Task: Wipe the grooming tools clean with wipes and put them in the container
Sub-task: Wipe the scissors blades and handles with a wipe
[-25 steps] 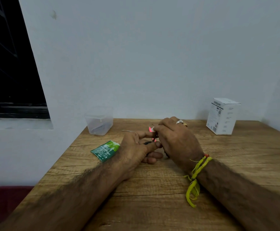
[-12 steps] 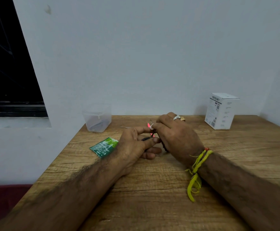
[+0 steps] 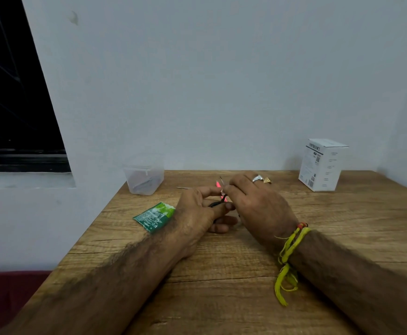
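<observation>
I'm watching both hands pinching a small pink-and-black grooming tool (image 3: 222,193) between them: left hand (image 3: 199,211) underneath, right hand (image 3: 258,206) possibly wiping. The container (image 3: 144,175) is sitting beyond my left hand.

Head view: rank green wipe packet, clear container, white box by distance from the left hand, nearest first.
From the left hand:
1. Green wipe packet, right beside it on the left, at the wrist.
2. Clear plastic container, back-left by the wall.
3. White box, far right at the back.
</observation>
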`<state>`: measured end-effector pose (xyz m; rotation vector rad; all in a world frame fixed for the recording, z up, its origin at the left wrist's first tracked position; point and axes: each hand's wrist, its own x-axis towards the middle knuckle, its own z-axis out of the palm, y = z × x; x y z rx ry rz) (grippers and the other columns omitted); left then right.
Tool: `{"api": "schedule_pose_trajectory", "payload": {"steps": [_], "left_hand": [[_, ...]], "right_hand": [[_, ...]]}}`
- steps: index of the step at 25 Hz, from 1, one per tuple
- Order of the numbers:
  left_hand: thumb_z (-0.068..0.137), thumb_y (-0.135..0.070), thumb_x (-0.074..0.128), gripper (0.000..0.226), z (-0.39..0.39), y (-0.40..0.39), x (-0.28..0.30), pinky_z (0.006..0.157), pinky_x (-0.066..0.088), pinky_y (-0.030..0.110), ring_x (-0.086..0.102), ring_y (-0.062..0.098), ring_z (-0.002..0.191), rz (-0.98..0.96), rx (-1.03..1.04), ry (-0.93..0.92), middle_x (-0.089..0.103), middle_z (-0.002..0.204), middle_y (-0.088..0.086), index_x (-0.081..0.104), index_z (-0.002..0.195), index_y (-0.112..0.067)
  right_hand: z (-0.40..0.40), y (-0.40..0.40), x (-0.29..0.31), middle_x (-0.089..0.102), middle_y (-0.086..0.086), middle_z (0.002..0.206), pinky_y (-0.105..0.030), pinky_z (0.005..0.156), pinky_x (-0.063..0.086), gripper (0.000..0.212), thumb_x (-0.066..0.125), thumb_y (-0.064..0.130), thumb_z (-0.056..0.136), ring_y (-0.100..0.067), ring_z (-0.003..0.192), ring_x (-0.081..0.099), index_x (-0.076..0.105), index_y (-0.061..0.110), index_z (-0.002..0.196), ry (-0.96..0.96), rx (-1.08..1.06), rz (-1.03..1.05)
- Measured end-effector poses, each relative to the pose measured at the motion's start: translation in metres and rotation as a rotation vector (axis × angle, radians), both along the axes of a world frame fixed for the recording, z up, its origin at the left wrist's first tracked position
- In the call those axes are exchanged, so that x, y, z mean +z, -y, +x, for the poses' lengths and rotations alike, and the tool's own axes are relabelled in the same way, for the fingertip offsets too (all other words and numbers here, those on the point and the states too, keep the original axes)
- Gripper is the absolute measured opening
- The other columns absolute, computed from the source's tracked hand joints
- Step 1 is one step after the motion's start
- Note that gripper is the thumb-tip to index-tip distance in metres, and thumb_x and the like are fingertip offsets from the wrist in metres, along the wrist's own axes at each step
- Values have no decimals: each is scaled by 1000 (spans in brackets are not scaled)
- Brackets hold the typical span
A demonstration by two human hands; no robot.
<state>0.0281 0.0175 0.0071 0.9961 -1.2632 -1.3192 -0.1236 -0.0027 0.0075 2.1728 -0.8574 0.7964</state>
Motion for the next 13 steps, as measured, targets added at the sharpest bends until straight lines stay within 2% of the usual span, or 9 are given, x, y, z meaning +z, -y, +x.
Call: {"api": "schedule_pose_trajectory", "payload": {"steps": [7,9,11,13], "left_hand": [[86,1,72,32,-2,-1,1,50,58,25,75,24,68,20,19,-14,78,91,14,65,117,-7],[86,0,72,33,-3,-1,2,51,58,25,75,25,71,21,19,3,78,91,14,66,117,-9],[87,0,72,32,-1,-1,2,51,58,25,75,27,74,21,25,6,78,92,14,65,117,-9],[88,-2,70,30,-1,-1,2,51,58,25,75,30,77,23,31,7,78,93,15,65,118,-8]], "right_hand": [[-4,4,-5,64,-10,94,-39,66,54,29,46,13,81,-29,85,61,70,6,96,43,-34,32],[-6,5,-5,65,-9,94,-39,67,54,21,59,9,78,-30,85,61,70,7,96,54,-37,39],[-6,6,-5,64,-9,96,-39,69,54,24,71,5,73,-29,88,61,70,8,97,54,-29,68],[-7,7,-7,65,-8,97,-39,71,53,23,70,7,76,-29,87,60,70,10,99,64,-5,109]]}}
